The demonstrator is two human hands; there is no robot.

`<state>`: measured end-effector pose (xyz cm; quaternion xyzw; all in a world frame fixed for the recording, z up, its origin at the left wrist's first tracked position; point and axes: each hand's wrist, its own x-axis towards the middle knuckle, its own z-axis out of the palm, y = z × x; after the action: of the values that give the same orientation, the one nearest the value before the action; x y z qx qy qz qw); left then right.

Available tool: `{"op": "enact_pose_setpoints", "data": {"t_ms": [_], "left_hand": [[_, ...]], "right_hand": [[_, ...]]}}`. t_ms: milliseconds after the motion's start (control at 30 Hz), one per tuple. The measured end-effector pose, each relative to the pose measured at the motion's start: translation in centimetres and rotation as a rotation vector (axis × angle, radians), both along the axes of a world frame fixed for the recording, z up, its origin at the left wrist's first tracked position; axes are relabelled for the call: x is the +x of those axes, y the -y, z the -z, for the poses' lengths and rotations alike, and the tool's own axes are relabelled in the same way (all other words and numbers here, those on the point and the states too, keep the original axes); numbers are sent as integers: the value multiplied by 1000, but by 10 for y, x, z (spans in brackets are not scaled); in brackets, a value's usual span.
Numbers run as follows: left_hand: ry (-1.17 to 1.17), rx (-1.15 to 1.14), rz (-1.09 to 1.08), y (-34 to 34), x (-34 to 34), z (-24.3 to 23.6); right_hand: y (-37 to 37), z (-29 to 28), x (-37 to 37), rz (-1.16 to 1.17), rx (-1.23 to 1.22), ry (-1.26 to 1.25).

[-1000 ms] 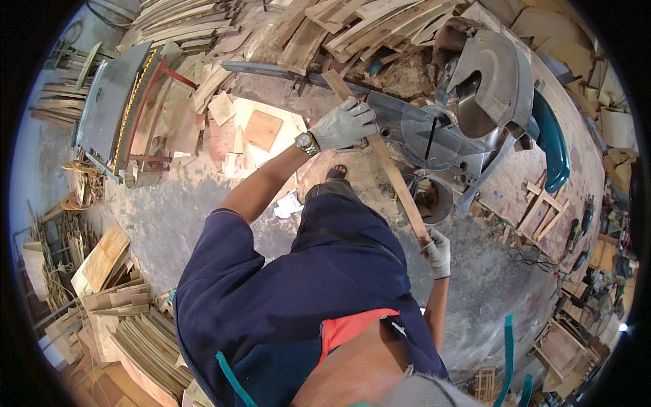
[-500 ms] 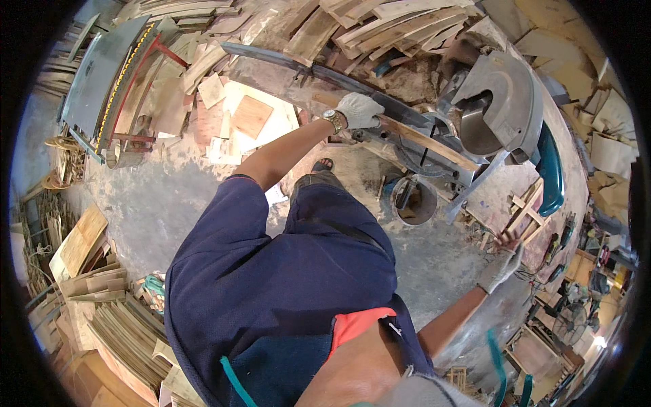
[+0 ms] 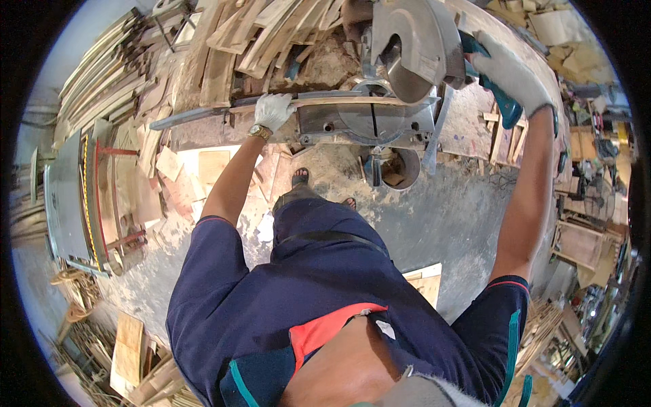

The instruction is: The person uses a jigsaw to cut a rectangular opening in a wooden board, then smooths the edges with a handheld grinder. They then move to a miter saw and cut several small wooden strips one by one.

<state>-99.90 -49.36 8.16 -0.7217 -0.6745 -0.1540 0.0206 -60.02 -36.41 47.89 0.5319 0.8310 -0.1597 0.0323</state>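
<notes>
A mitre saw with a grey blade guard (image 3: pixel 424 47) stands at the top, its blade raised over the slotted metal base (image 3: pixel 315 127). Along its fence lies a narrow wooden strip (image 3: pixel 332 101), crossing the slot below the blade. My left hand (image 3: pixel 273 110), in a white glove with a watch at the wrist, is closed over the strip to the left of the base. My right hand (image 3: pixel 508 71), also gloved, grips the teal saw handle (image 3: pixel 507 110) at the upper right; its fingertips are partly hidden.
Long boards (image 3: pixel 254 30) are piled behind the fence. A round bin (image 3: pixel 405 169) stands below the saw base. Small wooden sticks (image 3: pixel 498 132) lie right of the saw. A grey-topped machine table (image 3: pixel 68 193) is at far left, and a pale panel (image 3: pixel 427 283) lies behind me.
My right hand has come up from the lower right and taken hold of the saw handle. The view has turned, and my left hand stays on the wooden strip.
</notes>
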Motion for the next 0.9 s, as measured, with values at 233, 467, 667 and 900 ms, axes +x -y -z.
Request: {"op": "enact_pose_setpoints", "data": {"t_ms": [233,467,667,900], "left_hand": [[-39,-57,-2,7,-10,7],[-26,-224,-5,1,0,-8],[-44,-335,-38,1,-1,-18],[-33,-267,-17,10,-5,-11]], "right_hand": [[48,40,4,306,-185,-490],[122,122,27,517,-177,-620],[124,132,31,542,-162,-644],[153,219,46,577,6,-634]]}}
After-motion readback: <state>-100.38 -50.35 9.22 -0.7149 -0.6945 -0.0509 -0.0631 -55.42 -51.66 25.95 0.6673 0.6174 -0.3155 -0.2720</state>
